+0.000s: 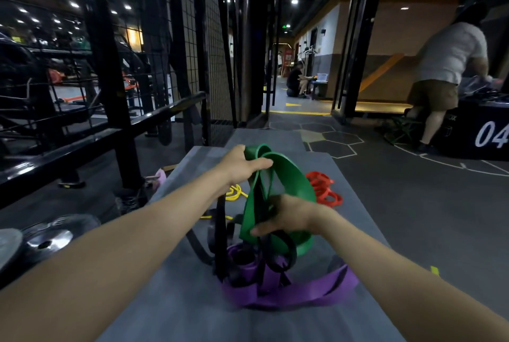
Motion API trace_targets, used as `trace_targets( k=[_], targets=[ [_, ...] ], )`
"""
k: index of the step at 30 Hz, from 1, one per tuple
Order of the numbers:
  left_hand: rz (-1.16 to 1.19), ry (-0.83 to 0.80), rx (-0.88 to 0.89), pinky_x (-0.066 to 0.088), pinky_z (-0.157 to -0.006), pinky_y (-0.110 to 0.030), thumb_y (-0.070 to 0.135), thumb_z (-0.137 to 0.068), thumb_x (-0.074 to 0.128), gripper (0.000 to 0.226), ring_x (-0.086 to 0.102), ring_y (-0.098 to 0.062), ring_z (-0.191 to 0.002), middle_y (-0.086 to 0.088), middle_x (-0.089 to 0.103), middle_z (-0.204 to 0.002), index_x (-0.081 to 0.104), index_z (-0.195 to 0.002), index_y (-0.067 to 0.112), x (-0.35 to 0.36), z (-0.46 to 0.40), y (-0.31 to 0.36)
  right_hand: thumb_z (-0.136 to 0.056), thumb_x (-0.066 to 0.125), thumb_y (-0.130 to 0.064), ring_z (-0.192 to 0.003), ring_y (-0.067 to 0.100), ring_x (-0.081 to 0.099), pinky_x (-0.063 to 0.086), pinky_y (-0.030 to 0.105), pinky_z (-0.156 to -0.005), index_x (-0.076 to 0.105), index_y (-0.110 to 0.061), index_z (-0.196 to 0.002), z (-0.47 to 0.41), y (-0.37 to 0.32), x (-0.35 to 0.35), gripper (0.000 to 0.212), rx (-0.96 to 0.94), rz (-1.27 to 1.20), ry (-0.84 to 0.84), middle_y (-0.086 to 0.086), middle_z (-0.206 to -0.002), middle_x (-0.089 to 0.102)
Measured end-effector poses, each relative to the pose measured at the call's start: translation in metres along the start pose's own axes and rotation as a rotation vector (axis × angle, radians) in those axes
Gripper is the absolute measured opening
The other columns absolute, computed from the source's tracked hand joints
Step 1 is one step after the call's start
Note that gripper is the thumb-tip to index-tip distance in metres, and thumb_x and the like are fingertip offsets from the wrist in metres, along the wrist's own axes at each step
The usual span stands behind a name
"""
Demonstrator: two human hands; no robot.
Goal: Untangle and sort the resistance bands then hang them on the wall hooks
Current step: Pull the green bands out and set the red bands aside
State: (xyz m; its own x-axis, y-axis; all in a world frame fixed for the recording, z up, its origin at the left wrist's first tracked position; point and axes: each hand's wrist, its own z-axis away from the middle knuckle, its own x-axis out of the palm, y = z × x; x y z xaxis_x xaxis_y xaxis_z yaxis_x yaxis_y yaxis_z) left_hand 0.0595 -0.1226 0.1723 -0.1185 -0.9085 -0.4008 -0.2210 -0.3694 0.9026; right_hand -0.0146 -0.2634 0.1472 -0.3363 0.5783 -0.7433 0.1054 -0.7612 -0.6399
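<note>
A wide green band (292,179) is lifted above a tangle on the grey mat (176,300). My left hand (242,164) grips its top loop, raised. Lower down, my right hand (286,216) holds the green band's hanging part together with a black band (220,234) that dangles through it. A purple band (303,296) lies coiled under them, wound with more black loops. A red band (323,190) sits in a heap at the mat's far right. Behind my left wrist lies a yellow band (234,193).
A black metal rack and wire mesh wall (115,72) run along the left. Steel weight plates (49,239) lie on the floor at the left. A person in a white shirt (446,66) bends over a black box at the far right. Another person crouches down the corridor.
</note>
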Motion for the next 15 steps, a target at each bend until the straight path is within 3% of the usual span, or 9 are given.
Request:
trace_targets(
  k=[3, 5, 10, 12, 15],
  targets=[
    [-0.028, 0.014, -0.016, 0.046, -0.094, -0.037, 0.039, -0.073, 0.073, 0.057, 0.06, -0.024, -0.104, -0.01, 0.065, -0.113, 0.054, -0.116, 0.007, -0.004, 0.003, 0.003, -0.072, 0.077, -0.031, -0.076, 0.016, 0.06, 0.053, 0.031, -0.071, 0.064, -0.012, -0.097, -0.004, 0.001, 0.0, 0.034, 0.027, 0.136, 0.02, 0.003, -0.089, 0.067],
    [-0.044, 0.032, -0.057, 0.045, -0.097, -0.038, 0.046, -0.069, 0.072, 0.072, 0.056, -0.025, -0.112, -0.01, 0.06, -0.122, 0.049, -0.125, 0.007, -0.01, 0.002, 0.002, -0.071, 0.075, -0.033, -0.068, 0.018, 0.061, 0.052, 0.03, -0.065, 0.069, -0.007, -0.091, -0.003, 0.005, -0.014, 0.034, 0.039, 0.238, 0.051, 0.006, -0.078, 0.067],
    [-0.127, 0.052, -0.042, 0.04, -0.065, -0.027, 0.032, -0.079, 0.068, 0.036, 0.056, -0.017, -0.086, -0.002, 0.062, -0.094, 0.059, -0.105, 0.009, -0.013, 0.004, 0.002, -0.075, 0.07, -0.038, -0.058, 0.018, 0.052, 0.038, 0.026, -0.052, 0.063, -0.009, -0.07, 0.01, 0.018, -0.047, 0.03, 0.066, 0.39, 0.252, 0.001, -0.059, 0.054],
    [-0.122, 0.06, -0.029, 0.043, -0.071, -0.028, 0.038, -0.075, 0.07, 0.046, 0.058, -0.018, -0.091, -0.005, 0.064, -0.103, 0.058, -0.109, 0.008, -0.014, 0.005, 0.004, -0.08, 0.066, -0.04, -0.064, 0.023, 0.053, 0.039, 0.029, -0.056, 0.063, -0.008, -0.076, 0.012, 0.021, -0.053, 0.033, 0.088, 0.415, 0.308, 0.002, -0.061, 0.052],
    [-0.073, 0.057, -0.025, 0.047, -0.092, -0.034, 0.052, -0.064, 0.075, 0.075, 0.058, -0.022, -0.11, -0.006, 0.062, -0.122, 0.054, -0.122, 0.009, -0.015, 0.006, 0.011, -0.079, 0.069, -0.041, -0.069, 0.024, 0.055, 0.039, 0.028, -0.054, 0.067, -0.005, -0.089, 0.012, 0.016, -0.055, 0.037, 0.067, 0.383, 0.353, 0.007, -0.074, 0.057]
  ],
)
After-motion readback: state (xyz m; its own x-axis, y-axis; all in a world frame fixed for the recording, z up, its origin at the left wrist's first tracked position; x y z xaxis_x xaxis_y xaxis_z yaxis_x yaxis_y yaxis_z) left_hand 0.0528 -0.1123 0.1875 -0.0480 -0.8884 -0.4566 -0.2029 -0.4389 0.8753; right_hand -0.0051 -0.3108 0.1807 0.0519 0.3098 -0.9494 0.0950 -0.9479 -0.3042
